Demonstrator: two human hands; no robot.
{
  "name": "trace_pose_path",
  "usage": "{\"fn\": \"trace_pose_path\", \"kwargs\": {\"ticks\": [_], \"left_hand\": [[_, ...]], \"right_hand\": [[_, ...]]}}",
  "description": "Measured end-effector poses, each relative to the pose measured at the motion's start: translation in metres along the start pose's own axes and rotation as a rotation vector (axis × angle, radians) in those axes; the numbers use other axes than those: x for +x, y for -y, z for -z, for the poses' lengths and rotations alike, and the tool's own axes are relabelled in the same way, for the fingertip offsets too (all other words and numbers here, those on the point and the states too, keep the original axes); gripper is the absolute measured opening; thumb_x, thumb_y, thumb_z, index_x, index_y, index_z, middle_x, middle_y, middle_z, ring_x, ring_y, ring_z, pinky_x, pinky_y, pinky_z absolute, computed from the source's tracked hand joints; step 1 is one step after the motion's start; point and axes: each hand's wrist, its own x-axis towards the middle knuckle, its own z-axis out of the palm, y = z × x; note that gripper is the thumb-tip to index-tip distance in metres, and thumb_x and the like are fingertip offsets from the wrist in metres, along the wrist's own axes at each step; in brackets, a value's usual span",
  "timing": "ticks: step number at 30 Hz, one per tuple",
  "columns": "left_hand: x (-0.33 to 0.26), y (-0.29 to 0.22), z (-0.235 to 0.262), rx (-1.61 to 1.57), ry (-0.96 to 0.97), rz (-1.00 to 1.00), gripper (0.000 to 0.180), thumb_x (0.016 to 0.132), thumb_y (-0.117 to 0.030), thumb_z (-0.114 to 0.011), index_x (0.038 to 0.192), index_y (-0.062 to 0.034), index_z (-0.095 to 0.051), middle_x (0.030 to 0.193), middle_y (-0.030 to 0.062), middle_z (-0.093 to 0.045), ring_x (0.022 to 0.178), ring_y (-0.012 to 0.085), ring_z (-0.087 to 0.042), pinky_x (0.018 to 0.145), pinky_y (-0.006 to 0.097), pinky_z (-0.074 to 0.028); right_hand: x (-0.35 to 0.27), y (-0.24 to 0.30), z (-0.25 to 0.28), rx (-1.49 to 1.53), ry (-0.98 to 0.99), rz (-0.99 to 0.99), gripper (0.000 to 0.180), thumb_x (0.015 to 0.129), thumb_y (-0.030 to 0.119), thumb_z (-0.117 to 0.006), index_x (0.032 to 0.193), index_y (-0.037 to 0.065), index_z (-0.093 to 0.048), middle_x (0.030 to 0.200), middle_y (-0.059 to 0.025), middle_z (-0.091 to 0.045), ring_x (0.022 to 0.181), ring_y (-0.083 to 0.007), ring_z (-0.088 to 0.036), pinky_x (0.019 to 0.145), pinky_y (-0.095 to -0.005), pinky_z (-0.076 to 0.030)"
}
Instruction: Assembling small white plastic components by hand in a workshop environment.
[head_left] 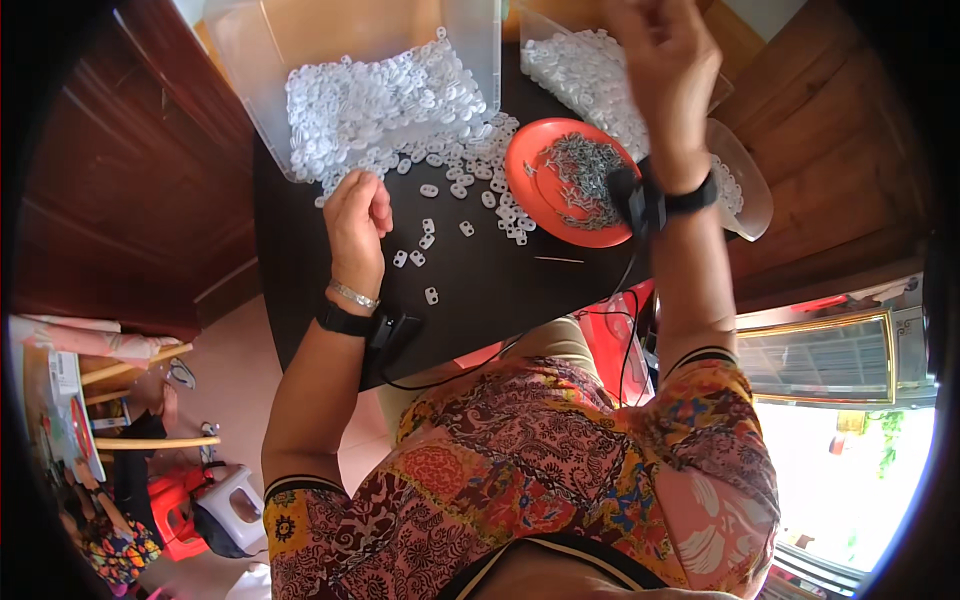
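My left hand [357, 222] is over the dark table, its fingers curled closed beside the spilled edge of a heap of small white two-holed plastic pieces [385, 100]. Whatever it may hold is hidden. Reaching to the far right, my right hand [680, 90] is raised above a second heap of white pieces [580, 70]; its fingers are blurred near the top edge. Between the hands is an orange-red plate [522, 190] with many small grey metal pieces [580, 172], screw-like. Several loose white pieces [428, 190] are scattered right of my left hand.
A clear plastic bin [370, 25] on its side holds the left heap. At the right table edge is a clear bowl-like container [755, 195]. A thin stick [558, 260] lies before the plate. Black cables [440, 383] run from my wrist devices. Another person [110, 525] is at lower left.
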Motion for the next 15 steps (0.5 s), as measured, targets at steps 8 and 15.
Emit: {"fn": "trace_pose_path", "kwargs": {"ticks": [8,15], "left_hand": [[0.007,0.004,-0.002,-0.045,0.035,0.009,0.024,0.087,-0.019,-0.049,0.066,-0.0069,-0.049,0.059,-0.0011,-0.044,0.047,0.0073,-0.038,0.043,0.021,-0.030],[0.005,0.000,-0.008,-0.047,0.049,0.052,0.027,0.086,-0.020,-0.051,0.063,-0.0074,-0.048,0.057,-0.0008,-0.044,0.047,0.0071,-0.039,0.043,0.020,-0.030]], "right_hand": [[0.009,-0.127,0.019,-0.266,0.418,0.177,0.020,0.082,0.013,-0.063,0.101,0.004,-0.065,0.088,-0.0056,-0.067,0.077,-0.0104,-0.060,0.069,-0.0241,-0.047],[-0.091,-0.100,-0.011,-0.074,1.093,-0.340,0.024,0.077,0.025,-0.066,0.088,0.003,-0.067,0.082,-0.0085,-0.067,0.075,-0.0179,-0.062,0.069,-0.0308,-0.048]]}}
